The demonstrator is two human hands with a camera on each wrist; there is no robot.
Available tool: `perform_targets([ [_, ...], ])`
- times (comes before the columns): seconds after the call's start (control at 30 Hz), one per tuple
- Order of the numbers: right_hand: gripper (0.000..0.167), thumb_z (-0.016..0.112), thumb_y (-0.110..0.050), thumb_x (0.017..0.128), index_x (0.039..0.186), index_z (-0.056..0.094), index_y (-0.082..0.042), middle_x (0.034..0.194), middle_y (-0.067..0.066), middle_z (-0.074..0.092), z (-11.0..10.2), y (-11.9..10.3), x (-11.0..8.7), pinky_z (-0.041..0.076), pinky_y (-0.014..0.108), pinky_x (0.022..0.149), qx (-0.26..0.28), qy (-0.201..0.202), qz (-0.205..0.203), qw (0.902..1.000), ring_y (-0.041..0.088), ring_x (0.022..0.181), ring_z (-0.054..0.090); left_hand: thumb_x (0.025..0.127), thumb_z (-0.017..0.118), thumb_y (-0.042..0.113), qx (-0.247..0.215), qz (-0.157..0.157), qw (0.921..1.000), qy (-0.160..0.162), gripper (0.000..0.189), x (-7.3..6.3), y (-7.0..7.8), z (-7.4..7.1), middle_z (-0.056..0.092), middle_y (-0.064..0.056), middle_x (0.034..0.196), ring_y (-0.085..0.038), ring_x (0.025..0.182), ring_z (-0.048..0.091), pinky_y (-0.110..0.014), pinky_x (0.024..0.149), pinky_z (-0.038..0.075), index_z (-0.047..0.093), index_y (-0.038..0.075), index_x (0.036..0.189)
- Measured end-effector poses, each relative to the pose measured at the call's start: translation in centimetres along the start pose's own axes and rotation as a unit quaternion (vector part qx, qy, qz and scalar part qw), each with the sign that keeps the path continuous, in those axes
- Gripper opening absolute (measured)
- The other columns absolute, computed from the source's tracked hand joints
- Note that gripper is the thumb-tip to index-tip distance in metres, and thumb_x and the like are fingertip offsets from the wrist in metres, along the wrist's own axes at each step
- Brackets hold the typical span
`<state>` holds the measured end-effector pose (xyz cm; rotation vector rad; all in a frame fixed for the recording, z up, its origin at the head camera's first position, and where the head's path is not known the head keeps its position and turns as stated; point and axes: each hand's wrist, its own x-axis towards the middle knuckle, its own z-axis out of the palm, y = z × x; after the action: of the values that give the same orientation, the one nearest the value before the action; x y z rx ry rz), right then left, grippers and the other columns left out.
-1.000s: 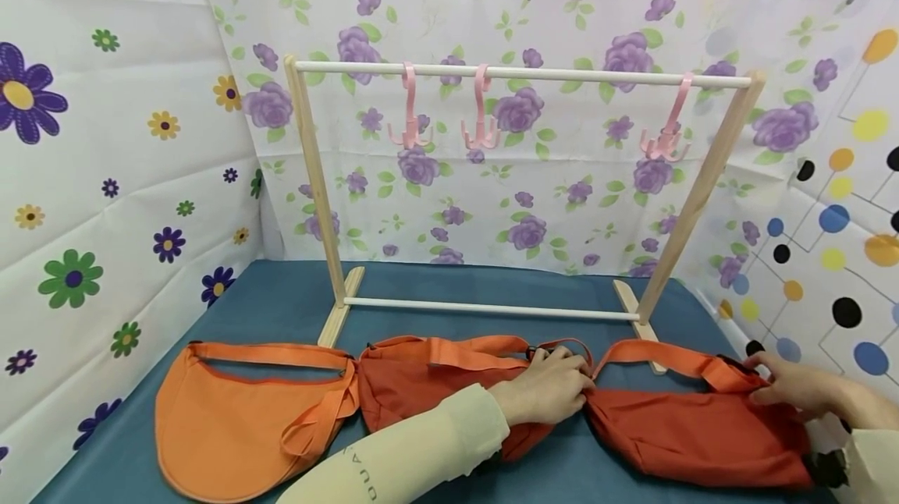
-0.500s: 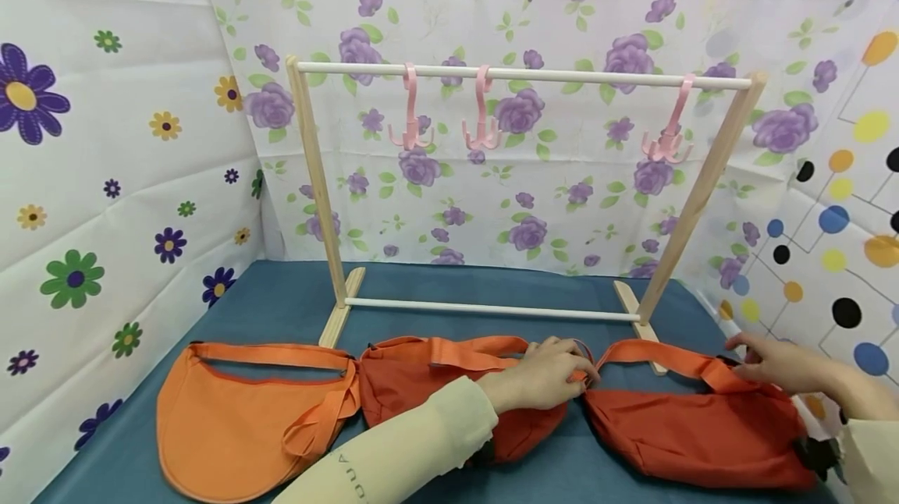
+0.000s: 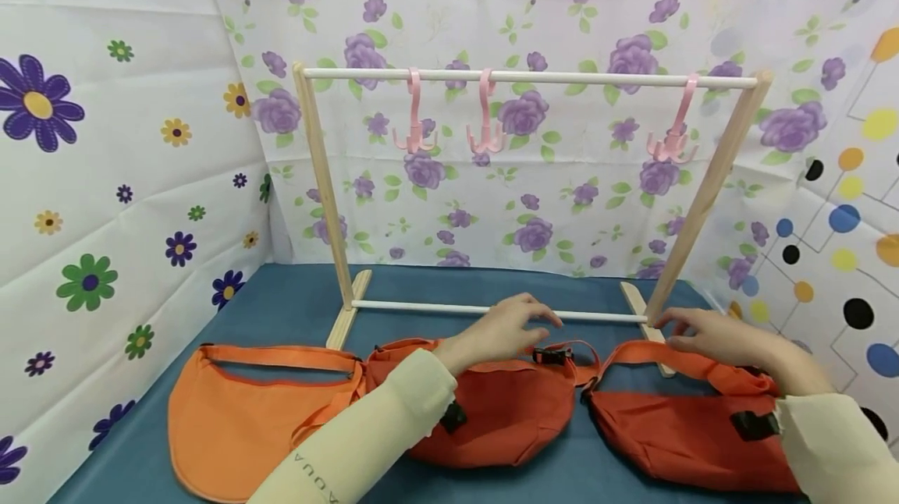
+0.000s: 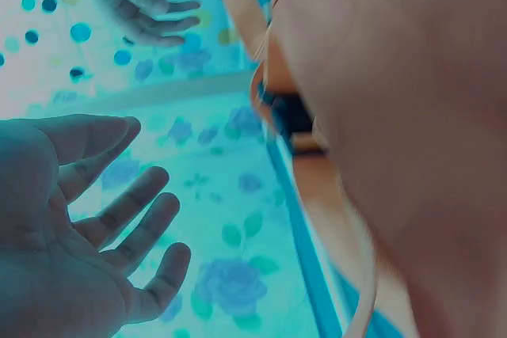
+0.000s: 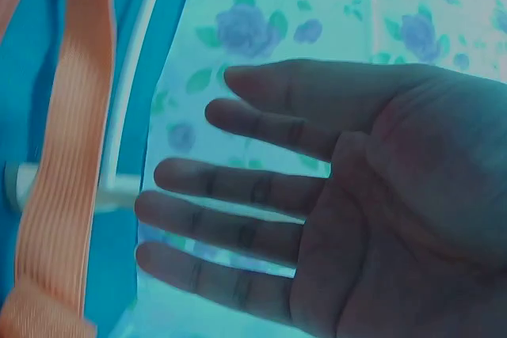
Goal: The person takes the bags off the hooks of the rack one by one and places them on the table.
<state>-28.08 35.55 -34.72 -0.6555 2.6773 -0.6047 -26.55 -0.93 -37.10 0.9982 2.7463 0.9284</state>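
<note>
My left hand [image 3: 500,330] hovers over the middle red-orange bag [image 3: 509,410], fingers loosely spread and holding nothing. The same hand [image 4: 87,227] shows its palm and apart fingers in the left wrist view, beside the bag's black buckle [image 4: 291,116]. Above the strap of the right red-orange bag [image 3: 691,434] is my right hand [image 3: 723,340], with nothing in its grasp. In the right wrist view the right hand [image 5: 317,195] has straight, slightly parted fingers near an orange strap [image 5: 67,132]. A lighter orange bag [image 3: 239,418] lies at the left, partly behind my left sleeve.
Behind the bags stands a rack with wooden legs [image 3: 326,200] and a white top rail [image 3: 562,78]. Three pink hooks hang there: a left hook [image 3: 415,126], a middle hook [image 3: 485,126] and a right hook [image 3: 673,137]. Patterned cloth surrounds the blue tabletop [image 3: 295,293].
Both hands have lifted off the bags' straps and moved up toward the rack. The left hand has also shifted left, the right hand left too. The bags stay on the table.
</note>
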Motion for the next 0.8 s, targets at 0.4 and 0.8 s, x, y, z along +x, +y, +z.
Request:
perform_targets([
  [0.4,0.03,0.057,-0.017,0.109,0.136,0.061,-0.006,0.123,0.013,0.066,1.2,-4.0,3.5,0.057,0.043,0.086,0.029,0.041,-0.073,0.9961,0.031,0.111,0.065,0.11,0.055,0.019,-0.045,-0.021,0.9983,0.031,0.027,-0.8,-2.0,-3.2,0.06,-0.004,0.135,-0.019,0.119,0.058,-0.037,0.098,0.051,0.07,0.021,0.133],
  [0.8,0.04,0.053,-0.017,0.111,0.148,0.053,-0.002,0.152,0.023,0.049,1.6,-9.4,9.8,0.038,0.066,0.109,0.051,0.139,-0.137,0.9794,0.047,0.14,0.043,0.109,0.055,0.015,-0.002,-0.07,0.99,0.123,0.026,-0.9,-4.1,-7.0,0.063,-0.009,0.134,-0.029,0.12,0.06,-0.049,0.101,0.049,0.072,0.017,0.129],
])
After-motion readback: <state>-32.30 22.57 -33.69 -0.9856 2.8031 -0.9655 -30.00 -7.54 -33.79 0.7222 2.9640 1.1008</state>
